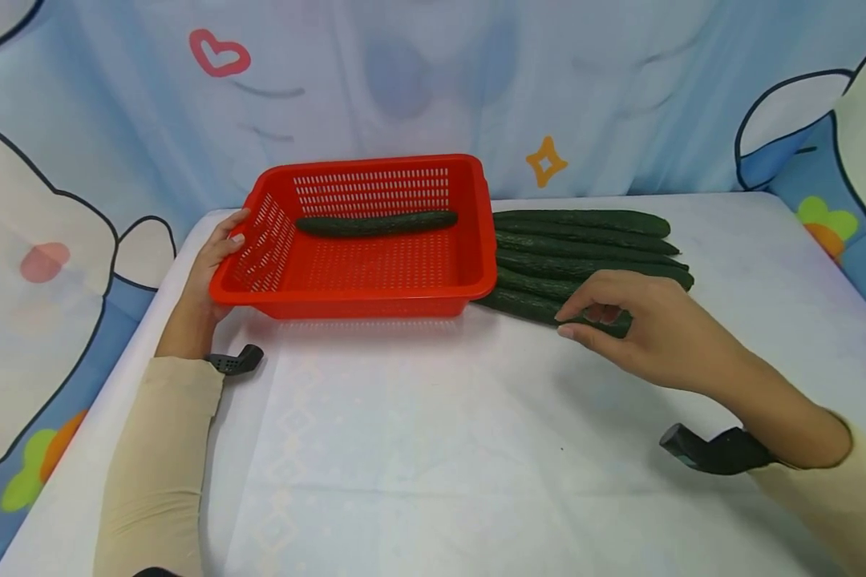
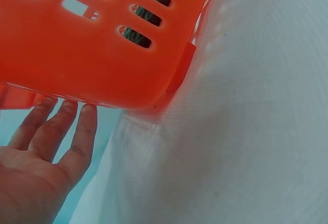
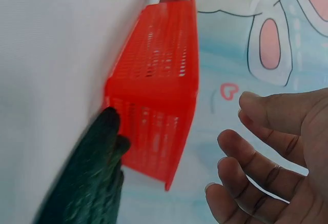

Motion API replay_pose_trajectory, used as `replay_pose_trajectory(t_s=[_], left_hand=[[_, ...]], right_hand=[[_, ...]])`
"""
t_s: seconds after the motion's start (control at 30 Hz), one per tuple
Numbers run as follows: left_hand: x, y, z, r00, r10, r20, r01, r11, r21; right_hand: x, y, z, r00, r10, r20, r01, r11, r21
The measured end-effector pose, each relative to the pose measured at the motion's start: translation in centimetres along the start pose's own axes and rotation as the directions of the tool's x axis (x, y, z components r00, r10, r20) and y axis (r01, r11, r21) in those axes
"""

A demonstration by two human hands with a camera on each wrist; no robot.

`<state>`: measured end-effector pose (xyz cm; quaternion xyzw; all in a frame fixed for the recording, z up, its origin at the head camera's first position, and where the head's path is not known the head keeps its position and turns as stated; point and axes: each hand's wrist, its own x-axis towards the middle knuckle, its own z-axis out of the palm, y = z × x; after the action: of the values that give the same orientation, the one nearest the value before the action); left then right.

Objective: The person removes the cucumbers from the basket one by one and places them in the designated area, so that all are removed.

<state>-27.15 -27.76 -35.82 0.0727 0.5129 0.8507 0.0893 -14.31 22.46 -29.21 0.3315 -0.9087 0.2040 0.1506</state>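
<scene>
A red plastic basket [image 1: 361, 304] with slotted walls stands left of centre and holds one dark green cucumber [image 1: 375, 224]. My left hand [image 1: 209, 260] holds the basket by its left rim, thumb over the edge. In the left wrist view, the fingers [image 2: 86, 126] reach the rim from outside. Several more cucumbers [image 1: 584, 264] lie side by side at the basket's right, some ends partly behind it. Over the nearest of them hovers my right hand [image 1: 635, 328], its fingers loosely bent, with a gap between thumb and fingertips and nothing in between.
A white cloth [image 1: 404, 449] covers the table. Behind it hangs a light blue curtain [image 1: 433, 88] with cartoon prints, close to the basket's far side. Black wrist cameras [image 1: 722, 449] sit on both forearms.
</scene>
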Motion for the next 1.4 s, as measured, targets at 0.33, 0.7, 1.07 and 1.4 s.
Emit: replay_pose_trajectory(t_s=[0.33, 0.7, 1.07, 1.4], left_hand=[[-0.1, 0.0, 0.1, 1.0, 0.003, -0.018, -0.003, 1.0, 0.009], [0.2, 0.0, 0.3, 0.999, -0.004, -0.043, 0.006, 0.999, 0.037], [0.1, -0.2, 0.2, 0.997, 0.009, -0.073, 0.002, 0.989, 0.148], [0.1, -0.2, 0.2, 0.998, 0.006, -0.057, 0.001, 0.992, 0.128]], right_hand=[[4.7, -1.5, 0.3, 0.999, -0.049, 0.015, 0.048, 0.998, 0.037], [11.9, -0.8, 2.1, 0.971, 0.067, 0.228, -0.137, 0.942, 0.306], [18.8, 0.5, 4.9, 0.814, 0.223, 0.537, -0.531, 0.661, 0.53], [23.1, 1.5, 7.9, 0.717, 0.273, 0.642, -0.689, 0.416, 0.593]])
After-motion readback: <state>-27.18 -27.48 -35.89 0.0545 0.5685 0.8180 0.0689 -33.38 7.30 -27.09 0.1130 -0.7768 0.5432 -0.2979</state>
